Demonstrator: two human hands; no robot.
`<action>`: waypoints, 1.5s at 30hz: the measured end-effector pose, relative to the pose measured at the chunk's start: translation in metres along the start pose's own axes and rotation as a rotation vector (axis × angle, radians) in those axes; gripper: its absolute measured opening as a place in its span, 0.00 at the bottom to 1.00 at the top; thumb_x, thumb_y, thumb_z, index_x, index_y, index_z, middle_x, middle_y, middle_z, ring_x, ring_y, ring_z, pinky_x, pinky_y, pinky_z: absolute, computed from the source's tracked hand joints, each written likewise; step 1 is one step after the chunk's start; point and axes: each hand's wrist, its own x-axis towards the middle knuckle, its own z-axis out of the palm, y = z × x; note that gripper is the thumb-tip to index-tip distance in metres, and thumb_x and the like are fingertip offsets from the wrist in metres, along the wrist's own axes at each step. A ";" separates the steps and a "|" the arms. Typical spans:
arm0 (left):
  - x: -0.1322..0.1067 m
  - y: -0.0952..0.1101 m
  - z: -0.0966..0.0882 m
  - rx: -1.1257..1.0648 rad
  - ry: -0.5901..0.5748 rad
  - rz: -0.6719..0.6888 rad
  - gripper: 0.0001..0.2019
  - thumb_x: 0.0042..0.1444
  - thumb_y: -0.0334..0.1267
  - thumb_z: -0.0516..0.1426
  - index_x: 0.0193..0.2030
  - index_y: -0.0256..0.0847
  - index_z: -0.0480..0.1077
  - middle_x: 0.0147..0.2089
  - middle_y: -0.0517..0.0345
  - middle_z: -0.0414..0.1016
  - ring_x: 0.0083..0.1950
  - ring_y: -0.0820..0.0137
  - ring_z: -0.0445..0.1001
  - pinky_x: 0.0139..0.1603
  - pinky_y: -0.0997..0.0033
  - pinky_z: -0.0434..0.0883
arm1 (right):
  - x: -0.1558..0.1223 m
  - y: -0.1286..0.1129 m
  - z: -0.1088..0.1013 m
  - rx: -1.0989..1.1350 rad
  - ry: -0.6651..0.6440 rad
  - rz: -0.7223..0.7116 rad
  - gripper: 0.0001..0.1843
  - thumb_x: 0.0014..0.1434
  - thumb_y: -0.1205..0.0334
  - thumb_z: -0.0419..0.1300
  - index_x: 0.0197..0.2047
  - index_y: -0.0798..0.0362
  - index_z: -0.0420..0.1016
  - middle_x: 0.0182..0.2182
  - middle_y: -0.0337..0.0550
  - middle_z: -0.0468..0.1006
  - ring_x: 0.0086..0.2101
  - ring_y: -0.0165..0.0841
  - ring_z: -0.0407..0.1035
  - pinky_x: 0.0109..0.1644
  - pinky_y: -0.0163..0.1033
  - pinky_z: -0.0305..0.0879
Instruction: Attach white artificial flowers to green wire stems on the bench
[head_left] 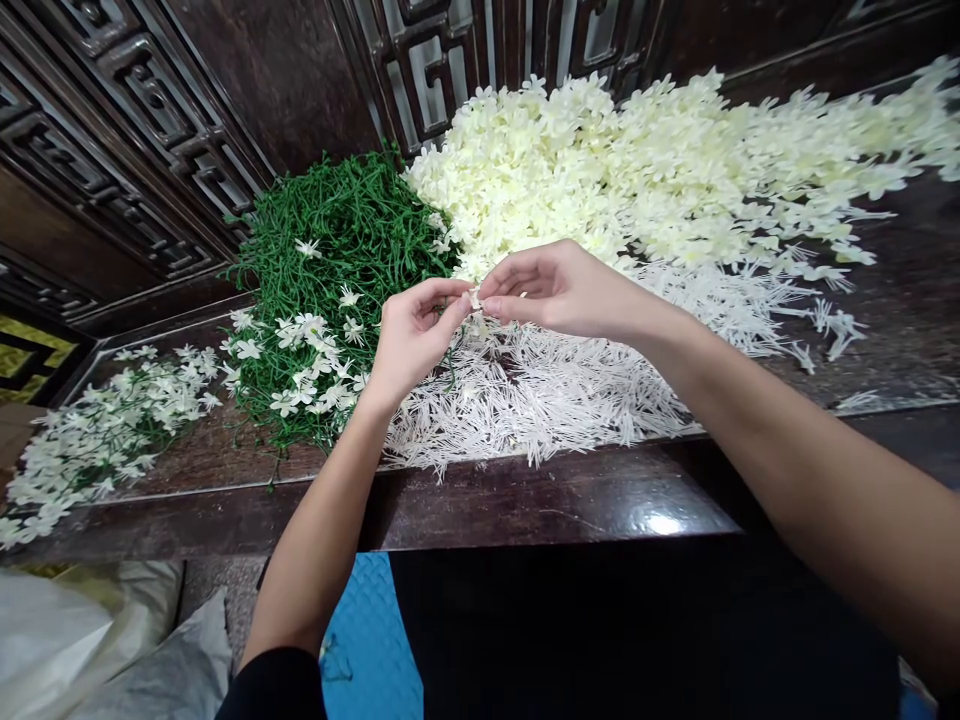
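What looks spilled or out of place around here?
A small green scrap lies on the blue surface below the wooden ledge, away from the green pile; it may have fallen.

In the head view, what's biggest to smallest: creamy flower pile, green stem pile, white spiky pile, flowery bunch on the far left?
1. Creamy flower pile
2. Green stem pile and white spiky pile: too alike to rank
3. Flowery bunch

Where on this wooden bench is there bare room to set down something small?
The bench shows bare wood at the right, bordered by the cream blossoms and white stamens. Another patch lies between the white flower sprays at far left and the green stems. The middle, beneath the left hand and right hand, is crowded.
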 end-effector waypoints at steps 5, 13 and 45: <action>-0.001 0.005 0.001 -0.044 -0.016 0.011 0.07 0.54 0.36 0.65 0.39 0.41 0.77 0.40 0.54 0.82 0.39 0.71 0.79 0.40 0.71 0.77 | 0.001 -0.002 0.001 0.064 0.060 -0.007 0.10 0.54 0.57 0.72 0.37 0.53 0.80 0.36 0.45 0.82 0.38 0.37 0.76 0.50 0.49 0.74; -0.001 0.008 0.001 0.019 -0.017 0.072 0.02 0.55 0.33 0.61 0.33 0.42 0.76 0.35 0.58 0.80 0.38 0.71 0.77 0.43 0.68 0.77 | 0.001 -0.005 0.002 0.189 0.105 0.077 0.10 0.51 0.65 0.73 0.36 0.53 0.78 0.35 0.44 0.80 0.40 0.39 0.77 0.49 0.50 0.76; 0.003 -0.003 0.000 0.017 0.117 0.177 0.04 0.54 0.37 0.69 0.35 0.40 0.81 0.34 0.56 0.85 0.33 0.75 0.79 0.35 0.75 0.76 | 0.005 0.002 0.001 0.152 0.157 0.067 0.09 0.55 0.62 0.73 0.38 0.52 0.80 0.32 0.44 0.83 0.35 0.39 0.79 0.45 0.52 0.78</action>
